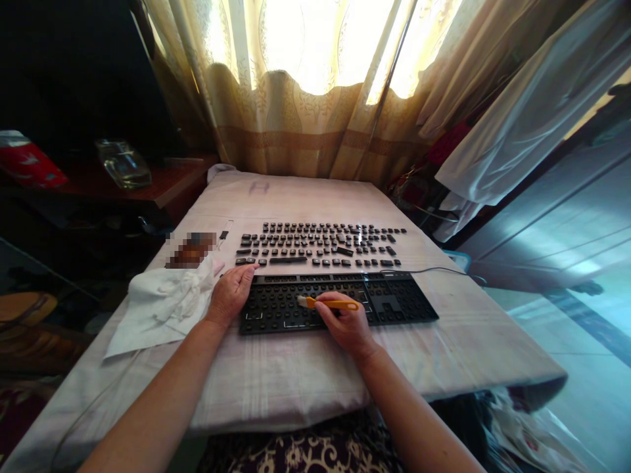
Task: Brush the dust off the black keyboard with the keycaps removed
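Note:
A black computer keyboard [399, 305] with its keycaps off lies across the cloth-covered table. My right hand [348, 322] is closed round a small brush [338, 304] with an orange handle. Its pale bristles rest on or just above the bare key sockets, left of the keyboard's middle. At the keyboard's left end, my left hand [231, 295] grips the frame by its upper corner; some of its fingers are hidden. Behind the keyboard, loose black keycaps [303, 243] lie sorted in rows, with the long space bar [288, 260] in the front row.
A crumpled white cloth [172, 299] lies left of my left hand, beside a blurred-out patch. A cable [428, 269] runs off to the right. On the side shelf stand a glass jar [125, 164] and a red can [32, 164]. Curtains [296, 131] hang behind the table.

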Tool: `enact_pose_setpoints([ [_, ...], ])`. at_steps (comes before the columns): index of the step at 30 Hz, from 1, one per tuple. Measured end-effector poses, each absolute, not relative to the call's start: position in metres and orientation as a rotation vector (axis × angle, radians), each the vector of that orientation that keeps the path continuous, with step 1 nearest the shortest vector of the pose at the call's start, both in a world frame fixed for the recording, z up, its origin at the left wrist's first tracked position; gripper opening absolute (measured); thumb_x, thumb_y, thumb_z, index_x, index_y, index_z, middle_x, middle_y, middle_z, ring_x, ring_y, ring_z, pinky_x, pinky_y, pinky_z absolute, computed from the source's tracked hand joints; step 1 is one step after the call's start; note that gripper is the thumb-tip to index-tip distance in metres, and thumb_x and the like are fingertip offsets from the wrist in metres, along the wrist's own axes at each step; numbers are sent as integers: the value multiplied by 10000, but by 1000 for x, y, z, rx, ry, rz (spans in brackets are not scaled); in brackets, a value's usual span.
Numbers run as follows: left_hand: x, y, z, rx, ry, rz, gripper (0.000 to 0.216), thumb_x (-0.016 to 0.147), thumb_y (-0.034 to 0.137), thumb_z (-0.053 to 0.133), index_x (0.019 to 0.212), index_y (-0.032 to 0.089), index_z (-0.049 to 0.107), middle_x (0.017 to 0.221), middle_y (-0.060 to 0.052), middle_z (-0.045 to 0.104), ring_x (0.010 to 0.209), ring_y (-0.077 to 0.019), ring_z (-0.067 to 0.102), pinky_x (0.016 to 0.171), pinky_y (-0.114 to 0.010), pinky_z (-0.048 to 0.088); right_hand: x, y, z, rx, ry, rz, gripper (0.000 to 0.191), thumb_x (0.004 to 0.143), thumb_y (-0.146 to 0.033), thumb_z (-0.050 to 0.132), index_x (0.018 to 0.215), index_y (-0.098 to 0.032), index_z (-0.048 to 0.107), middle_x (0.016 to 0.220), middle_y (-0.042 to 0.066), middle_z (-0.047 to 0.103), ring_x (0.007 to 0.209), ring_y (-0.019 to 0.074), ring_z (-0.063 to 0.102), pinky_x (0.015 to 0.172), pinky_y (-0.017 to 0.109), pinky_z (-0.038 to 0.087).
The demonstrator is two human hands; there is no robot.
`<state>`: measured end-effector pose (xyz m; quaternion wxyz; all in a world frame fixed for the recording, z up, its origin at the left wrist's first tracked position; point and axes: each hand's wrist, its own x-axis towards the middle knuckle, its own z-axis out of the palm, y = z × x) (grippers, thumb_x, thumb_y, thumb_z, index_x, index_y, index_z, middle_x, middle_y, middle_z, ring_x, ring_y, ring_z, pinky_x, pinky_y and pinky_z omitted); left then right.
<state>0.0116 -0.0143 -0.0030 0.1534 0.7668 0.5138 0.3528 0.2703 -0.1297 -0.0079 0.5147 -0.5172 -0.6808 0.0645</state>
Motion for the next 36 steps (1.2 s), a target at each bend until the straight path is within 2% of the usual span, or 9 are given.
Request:
enact_pose_setpoints([
  [9, 12, -14, -2, 2187, 1500, 1010, 546, 980, 517, 315, 1108, 212, 750, 1163, -60, 780, 1139, -255, 701, 1044, -410, 530, 274, -131, -9, -1308, -1520, 156, 185, 946, -318, 610, 856, -223, 741, 786, 46, 789, 658, 184, 751, 631, 259, 602],
  [15, 13, -16, -1, 2190, 1500, 983, 569, 969, 522, 304, 1118, 202, 750, 1174, -76, 775, 1146, -261, 699, 1057, -416, 521, 272, -130, -9, -1302, -1617, 152, 201, 953, -314, 604, 849, -221, 748, 787, 52, 789, 694, 190, 760, 689, 268, 613],
  [27, 10, -13, -3, 2168, 1491, 954, 538, 961, 533, 336, 1085, 226, 761, 1166, -65, 780, 1139, -259, 704, 1042, -410, 527, 271, -131, -6, -1265, -1592, 171, 182, 950, -278, 598, 865, -213, 744, 782, 49, 791, 677, 186, 757, 651, 270, 613],
  [36, 10, -13, -4, 2180, 1507, 935, 541, 964, 531, 327, 1077, 226, 760, 1153, -62, 784, 1128, -258, 709, 1027, -406, 535, 269, -134, -5, -1245, -1806, -64, 182, 971, -243, 596, 882, -223, 754, 773, 52, 794, 668, 195, 735, 654, 300, 577],
])
